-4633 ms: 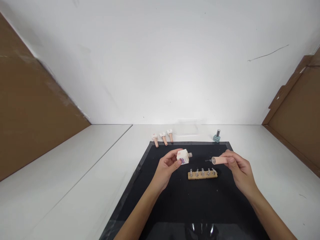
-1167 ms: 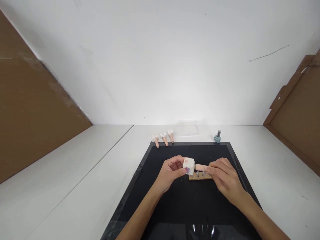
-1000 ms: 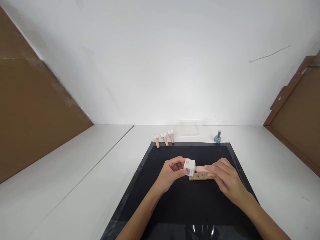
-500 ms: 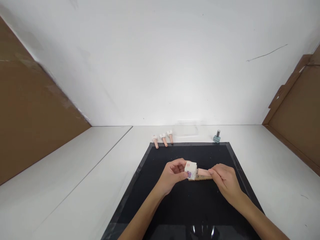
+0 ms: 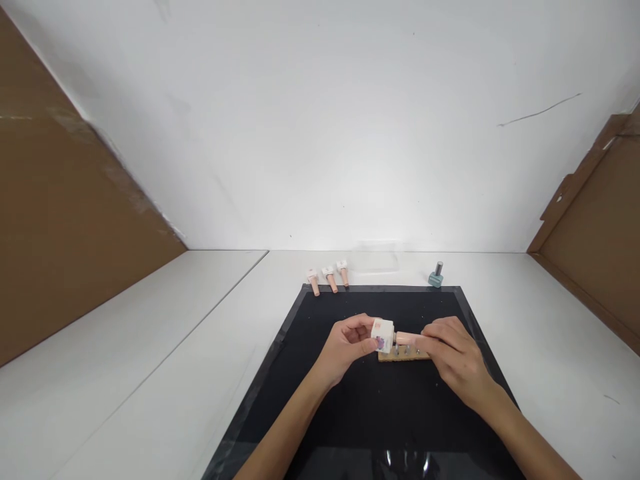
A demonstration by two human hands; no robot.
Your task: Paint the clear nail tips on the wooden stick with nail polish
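Observation:
My left hand [image 5: 353, 347] pinches the white square body of a nail polish bottle [image 5: 383, 335], which bears a small purple picture. The bottle lies on its side in the air, its pink cap [image 5: 407, 338] pointing right. My right hand [image 5: 457, 357] has its fingers closed round the far end of that cap. A narrow gap with a greyish neck shows between cap and body. Just below them a tan strip [image 5: 404, 357] with several small shiny pieces on it rests on the black mat [image 5: 350, 407]; the right hand hides its right end.
Three similar white nail polish bottles with pink caps [image 5: 330, 280] lie at the mat's back left edge. A teal bottle with a grey cap [image 5: 436, 277] is at the back right. Between them stands a clear tray [image 5: 375, 259]. Brown cardboard panels [image 5: 75, 200] flank the white table.
My right hand has turned and shifted its grip on the cap, with its fingers now over the top. The bottle is slightly higher, so more of the tan strip shows.

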